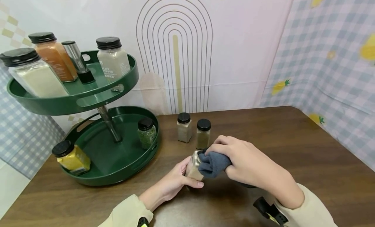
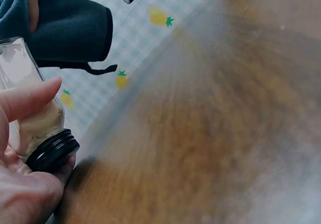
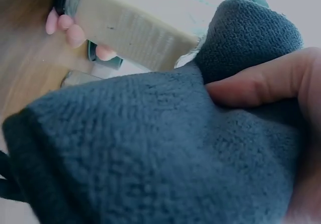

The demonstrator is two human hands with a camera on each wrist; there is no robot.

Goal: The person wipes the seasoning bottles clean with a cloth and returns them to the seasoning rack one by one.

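Note:
A clear spice jar (image 1: 194, 168) of beige powder is tilted in my left hand (image 1: 174, 180), with the thumb across its side. Its black lid (image 2: 52, 151) lies by the left palm in the left wrist view, and the base points toward the cloth. My right hand (image 1: 246, 162) grips a bunched dark blue-grey cloth (image 1: 214, 164), which overlaps the jar's end in the head view. Close up in the right wrist view, the cloth (image 3: 125, 138) sits right at the jar's base (image 3: 188, 53), the thumb pressed into its folds.
Two small black-lidded jars (image 1: 184, 127) (image 1: 203, 133) stand behind my hands on the wooden table (image 1: 257, 129). At left is a green two-tier stand (image 1: 117, 168): large jars (image 1: 112, 62) and a metal-and-black cylinder (image 1: 77, 61) above, a green-herb jar (image 1: 146, 132) and tilted yellow jar (image 1: 74, 158) below.

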